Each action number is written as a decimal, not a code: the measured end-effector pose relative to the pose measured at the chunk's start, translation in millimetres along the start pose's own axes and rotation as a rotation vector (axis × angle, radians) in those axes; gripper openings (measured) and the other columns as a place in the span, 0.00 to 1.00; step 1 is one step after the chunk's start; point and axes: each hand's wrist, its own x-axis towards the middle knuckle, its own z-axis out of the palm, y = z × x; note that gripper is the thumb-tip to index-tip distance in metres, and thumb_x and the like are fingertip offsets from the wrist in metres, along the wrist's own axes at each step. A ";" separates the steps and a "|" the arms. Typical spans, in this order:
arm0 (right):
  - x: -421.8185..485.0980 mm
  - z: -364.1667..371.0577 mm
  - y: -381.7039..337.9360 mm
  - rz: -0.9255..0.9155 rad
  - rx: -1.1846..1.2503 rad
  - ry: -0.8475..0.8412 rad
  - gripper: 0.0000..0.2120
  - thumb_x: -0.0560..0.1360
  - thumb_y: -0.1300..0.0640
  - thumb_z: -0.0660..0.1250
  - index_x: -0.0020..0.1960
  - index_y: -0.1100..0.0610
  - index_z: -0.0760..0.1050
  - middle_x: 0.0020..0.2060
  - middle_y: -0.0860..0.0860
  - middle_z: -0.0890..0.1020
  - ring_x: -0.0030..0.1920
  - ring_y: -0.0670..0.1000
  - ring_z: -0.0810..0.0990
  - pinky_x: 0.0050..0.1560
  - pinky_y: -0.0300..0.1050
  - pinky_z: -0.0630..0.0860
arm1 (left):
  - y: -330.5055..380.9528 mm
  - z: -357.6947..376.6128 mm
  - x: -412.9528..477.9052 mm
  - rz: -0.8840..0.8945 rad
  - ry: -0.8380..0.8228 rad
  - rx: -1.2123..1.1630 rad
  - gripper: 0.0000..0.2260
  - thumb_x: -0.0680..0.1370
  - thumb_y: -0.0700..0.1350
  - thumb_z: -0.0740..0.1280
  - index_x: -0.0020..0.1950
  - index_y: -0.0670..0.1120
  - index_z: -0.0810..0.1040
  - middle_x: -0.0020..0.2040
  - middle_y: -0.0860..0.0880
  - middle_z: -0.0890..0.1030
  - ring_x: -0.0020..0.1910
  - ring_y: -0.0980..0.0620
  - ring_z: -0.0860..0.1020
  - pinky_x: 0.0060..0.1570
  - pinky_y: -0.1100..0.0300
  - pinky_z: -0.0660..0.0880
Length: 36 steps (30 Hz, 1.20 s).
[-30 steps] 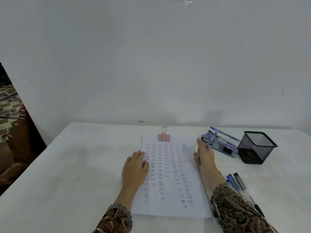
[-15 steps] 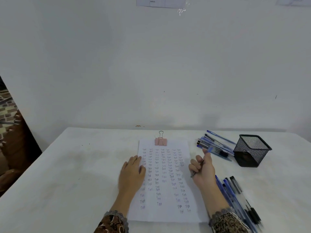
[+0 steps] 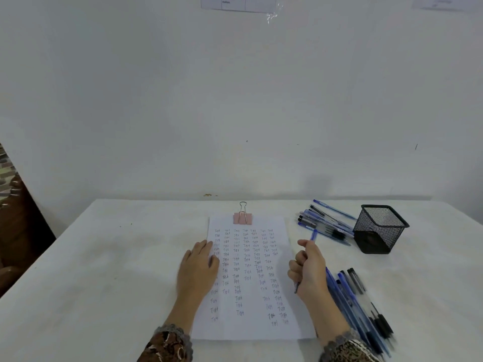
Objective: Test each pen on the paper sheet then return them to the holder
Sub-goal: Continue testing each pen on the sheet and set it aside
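One blue pen (image 3: pixel 313 235) is gripped in the curled right hand (image 3: pixel 309 270) at the right edge of the single paper sheet (image 3: pixel 251 325), which is pressed by the flat left hand (image 3: pixel 198 267). Two piles are seen: the far pile (image 3: pixel 324 226) beside the one mesh holder (image 3: pixel 380 231), the near pile (image 3: pixel 350 291) toward the table's (image 3: pixel 104 257) front edge.
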 end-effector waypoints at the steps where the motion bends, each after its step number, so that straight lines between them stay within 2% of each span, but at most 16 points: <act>1: -2.1 -3.6 -4.5 -0.019 -0.051 0.009 0.12 0.82 0.56 0.52 0.44 0.57 0.69 0.23 0.47 0.59 0.19 0.43 0.55 0.19 0.33 0.52 | 0.1 -0.1 -0.2 -0.001 0.001 -0.002 0.20 0.80 0.46 0.54 0.72 0.47 0.64 0.72 0.53 0.64 0.70 0.54 0.63 0.71 0.60 0.54; 3: -5.4 -14.5 -19.2 -0.135 -0.312 0.027 0.09 0.81 0.56 0.54 0.46 0.56 0.71 0.26 0.48 0.63 0.22 0.45 0.59 0.20 0.35 0.57 | 0.0 0.3 0.0 0.003 0.001 -0.003 0.20 0.80 0.46 0.54 0.72 0.47 0.64 0.72 0.52 0.64 0.70 0.54 0.63 0.71 0.61 0.52; 6: 4.7 -46.9 -42.8 -0.407 -1.044 0.140 0.09 0.80 0.58 0.57 0.46 0.61 0.73 0.32 0.54 0.73 0.29 0.50 0.68 0.29 0.42 0.64 | -0.2 0.8 0.6 0.003 -0.001 -0.003 0.20 0.80 0.46 0.54 0.72 0.47 0.64 0.73 0.52 0.64 0.71 0.55 0.62 0.71 0.61 0.51; 7: 10.4 -59.3 -49.2 -0.418 -1.237 0.187 0.09 0.79 0.59 0.58 0.44 0.62 0.74 0.35 0.57 0.76 0.31 0.53 0.70 0.31 0.43 0.65 | -0.8 1.0 0.6 0.003 -0.004 -0.003 0.20 0.80 0.46 0.54 0.72 0.47 0.64 0.73 0.52 0.63 0.71 0.54 0.62 0.72 0.61 0.51; 9: 19.3 -82.1 -55.2 -0.278 -1.508 0.215 0.09 0.77 0.58 0.60 0.43 0.61 0.75 0.41 0.60 0.79 0.39 0.58 0.75 0.37 0.44 0.66 | -1.5 1.4 0.2 0.000 -0.009 -0.004 0.20 0.80 0.46 0.54 0.72 0.47 0.64 0.73 0.52 0.63 0.71 0.54 0.62 0.72 0.60 0.51; 11: 21.4 -95.3 -53.9 -0.124 -1.682 0.165 0.09 0.76 0.54 0.62 0.46 0.58 0.77 0.46 0.58 0.80 0.47 0.58 0.78 0.43 0.42 0.70 | -1.8 1.4 0.0 -0.004 -0.009 -0.010 0.20 0.80 0.46 0.55 0.72 0.47 0.64 0.73 0.52 0.64 0.71 0.54 0.63 0.72 0.59 0.52; 14: 14.2 -101.9 -55.6 -0.065 -1.634 0.153 0.11 0.75 0.51 0.64 0.53 0.55 0.77 0.53 0.56 0.79 0.53 0.57 0.77 0.52 0.45 0.73 | -1.2 1.6 0.1 0.003 -0.004 -0.011 0.20 0.80 0.46 0.55 0.72 0.47 0.64 0.72 0.52 0.65 0.70 0.54 0.63 0.72 0.59 0.52; 17: 10.1 -101.8 -66.9 -0.045 -1.615 0.110 0.06 0.75 0.49 0.64 0.49 0.51 0.74 0.55 0.54 0.78 0.52 0.54 0.75 0.55 0.46 0.73 | -0.9 1.6 -0.7 0.010 0.005 -0.007 0.20 0.80 0.46 0.55 0.72 0.46 0.64 0.72 0.52 0.65 0.70 0.54 0.64 0.72 0.59 0.53; 19: 14.4 -96.5 -79.8 -0.048 -1.652 0.088 0.08 0.76 0.48 0.64 0.51 0.51 0.75 0.58 0.54 0.77 0.54 0.54 0.75 0.57 0.47 0.72 | -0.7 1.2 -0.8 0.007 0.007 -0.008 0.20 0.80 0.46 0.55 0.72 0.47 0.64 0.72 0.52 0.65 0.70 0.54 0.64 0.71 0.60 0.53; 21: 27.3 -82.3 -93.3 -0.138 -1.664 0.047 0.14 0.77 0.51 0.63 0.58 0.56 0.76 0.58 0.56 0.78 0.57 0.55 0.76 0.58 0.46 0.72 | -0.2 1.1 -0.8 0.011 0.005 -0.008 0.20 0.80 0.46 0.55 0.72 0.46 0.65 0.72 0.51 0.65 0.70 0.54 0.63 0.71 0.60 0.53; 23: 45.7 -61.3 -99.1 -0.282 -1.686 -0.009 0.13 0.78 0.56 0.61 0.58 0.60 0.77 0.55 0.57 0.80 0.56 0.56 0.77 0.56 0.44 0.72 | 0.9 0.5 -0.8 0.014 0.002 -0.009 0.20 0.80 0.45 0.55 0.72 0.45 0.65 0.72 0.50 0.65 0.71 0.54 0.62 0.72 0.60 0.51; 25: 67.7 -44.0 -94.4 -0.455 -1.727 -0.033 0.13 0.78 0.60 0.58 0.58 0.61 0.77 0.54 0.58 0.79 0.57 0.57 0.77 0.54 0.45 0.72 | 1.8 -0.3 -1.0 0.011 0.005 -0.011 0.20 0.80 0.45 0.55 0.72 0.45 0.64 0.72 0.50 0.64 0.71 0.55 0.62 0.72 0.61 0.50; 27: 89.3 -37.9 -85.9 -0.566 -1.838 -0.013 0.15 0.78 0.61 0.57 0.63 0.58 0.73 0.59 0.56 0.74 0.61 0.57 0.72 0.57 0.48 0.72 | 2.1 -0.8 -1.4 0.012 0.007 -0.013 0.20 0.80 0.45 0.55 0.72 0.46 0.64 0.73 0.51 0.64 0.71 0.55 0.62 0.72 0.61 0.50; 29: 104.1 -40.4 -81.4 -0.555 -2.013 0.016 0.16 0.79 0.59 0.55 0.66 0.55 0.68 0.61 0.54 0.71 0.62 0.56 0.70 0.58 0.50 0.71 | 2.4 -0.8 -1.6 0.007 0.004 -0.017 0.20 0.80 0.46 0.54 0.72 0.47 0.63 0.73 0.51 0.63 0.72 0.56 0.61 0.72 0.61 0.49; 31: 113.3 -44.6 -79.9 -0.555 -2.115 0.037 0.14 0.80 0.58 0.55 0.65 0.55 0.67 0.60 0.53 0.72 0.61 0.54 0.71 0.57 0.50 0.71 | 2.4 -0.5 -1.9 -0.001 0.006 -0.023 0.20 0.80 0.46 0.54 0.73 0.47 0.63 0.73 0.52 0.62 0.72 0.56 0.60 0.72 0.62 0.48; 36: 124.7 -43.9 -82.8 -0.527 -2.122 0.008 0.12 0.79 0.63 0.54 0.61 0.56 0.68 0.58 0.54 0.73 0.59 0.54 0.73 0.56 0.47 0.71 | 0.1 1.5 0.2 -0.001 0.011 -0.027 0.20 0.80 0.46 0.54 0.72 0.48 0.63 0.73 0.53 0.62 0.72 0.57 0.60 0.73 0.61 0.48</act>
